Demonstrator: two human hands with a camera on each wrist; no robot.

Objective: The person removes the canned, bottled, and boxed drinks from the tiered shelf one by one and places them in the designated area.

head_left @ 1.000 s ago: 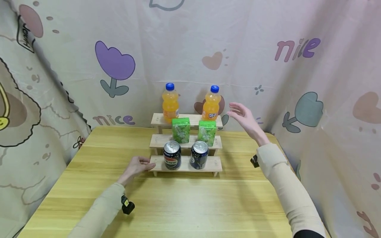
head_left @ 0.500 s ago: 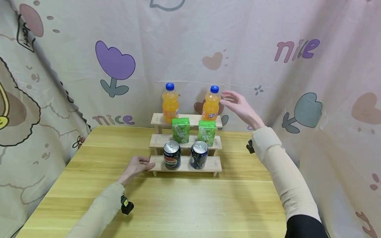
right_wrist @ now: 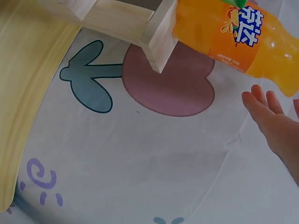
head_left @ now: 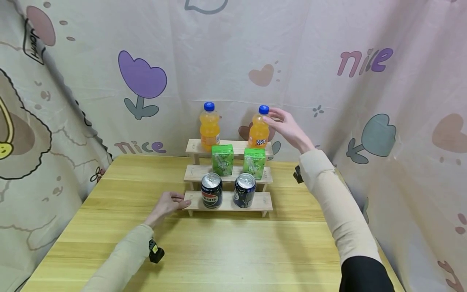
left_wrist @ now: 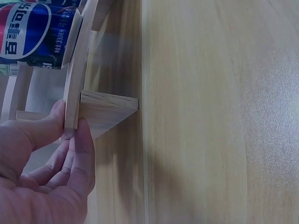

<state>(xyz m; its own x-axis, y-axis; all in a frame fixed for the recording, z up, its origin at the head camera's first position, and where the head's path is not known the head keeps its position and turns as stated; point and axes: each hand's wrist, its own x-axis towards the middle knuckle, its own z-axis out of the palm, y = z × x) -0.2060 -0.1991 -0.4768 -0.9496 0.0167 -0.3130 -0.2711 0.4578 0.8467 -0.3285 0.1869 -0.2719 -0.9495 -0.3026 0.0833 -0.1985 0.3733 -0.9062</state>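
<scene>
A three-step wooden display rack holds drinks in pairs. My left hand pinches the left end of its lowest step, thumb above and fingers below, as the left wrist view shows near a Pepsi can. At the top right stands a blue-capped bottle of orange soda. Beside its neck is my right hand, its thumb overlapping the neck in the head view. In the right wrist view the fingers are loosely extended just below the soda bottle.
Another orange soda bottle is at the top left. Two green drink cartons stand on the middle step and two dark cans on the lowest. The rack is at the back of a wooden table, before a printed curtain.
My right hand has moved left and slightly up, from right of the rack to the neck of the right-hand soda bottle. The left hand and the drinks have stayed in place.
</scene>
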